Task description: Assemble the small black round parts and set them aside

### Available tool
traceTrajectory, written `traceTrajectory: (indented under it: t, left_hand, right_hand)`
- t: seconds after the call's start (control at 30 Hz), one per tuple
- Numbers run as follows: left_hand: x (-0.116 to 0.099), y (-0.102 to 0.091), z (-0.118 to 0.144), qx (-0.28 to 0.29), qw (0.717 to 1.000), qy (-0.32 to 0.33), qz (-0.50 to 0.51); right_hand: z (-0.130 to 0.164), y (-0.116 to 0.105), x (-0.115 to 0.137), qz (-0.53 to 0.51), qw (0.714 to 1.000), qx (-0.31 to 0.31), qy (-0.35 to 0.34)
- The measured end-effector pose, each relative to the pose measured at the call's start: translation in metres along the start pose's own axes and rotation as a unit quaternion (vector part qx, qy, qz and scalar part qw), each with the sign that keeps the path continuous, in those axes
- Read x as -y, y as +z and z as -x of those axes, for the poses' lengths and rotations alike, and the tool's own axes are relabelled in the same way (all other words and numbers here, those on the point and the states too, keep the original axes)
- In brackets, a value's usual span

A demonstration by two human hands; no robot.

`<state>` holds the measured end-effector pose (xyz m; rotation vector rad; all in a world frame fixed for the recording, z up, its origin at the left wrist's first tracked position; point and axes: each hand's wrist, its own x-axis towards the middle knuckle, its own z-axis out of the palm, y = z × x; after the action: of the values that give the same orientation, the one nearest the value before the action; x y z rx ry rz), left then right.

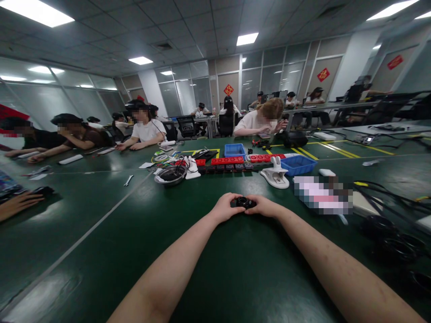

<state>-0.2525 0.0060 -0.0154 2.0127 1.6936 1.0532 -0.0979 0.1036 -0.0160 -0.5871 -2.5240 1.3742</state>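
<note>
Frame centre | left hand (225,208), right hand (264,206) | fingers gripping black part (243,202) from both sides | likely for steadiness

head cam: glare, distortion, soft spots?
Head view: ceiling lights blown out, stretched toward the upper corners; pale glare on the green tabletop at lower left; black rings at right dim and soft; pixelated patch unreadable; black ring-shaped part between left hand and right hand lacks fine detail.
</note>
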Motion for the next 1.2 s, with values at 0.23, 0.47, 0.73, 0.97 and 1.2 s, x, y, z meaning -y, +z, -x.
traceTrajectory:
  t: [0.23, 0.47, 0.73, 0.97, 1.2]
  left_hand:
    - [-0.005, 0.007, 0.004, -0.046, 0.998, -0.017, -0.043]
    - [-0.011, 0.015, 0.007, -0.128, 0.982, -0.067, -0.117]
    - [-0.002, 0.01, 0.002, -0.081, 0.995, -0.047, -0.04]
    - [0.006, -0.002, 0.0, 0.002, 0.999, -0.01, 0.035]
    - [0.007, 0.0, -0.001, 0.006, 0.999, -0.013, 0.033]
  right_hand:
    - [-0.003, 0.006, -0.004, 0.062, 0.995, -0.071, 0.035]
    - [-0.007, 0.029, 0.0, 0.276, 0.933, -0.211, 0.09]
    - [-0.003, 0.017, 0.003, 0.182, 0.975, -0.13, -0.011]
    - [0.001, -0.002, 0.001, -0.026, 0.999, 0.021, -0.002]
    - [0.0, 0.0, 0.0, -0.025, 0.999, 0.019, -0.007]
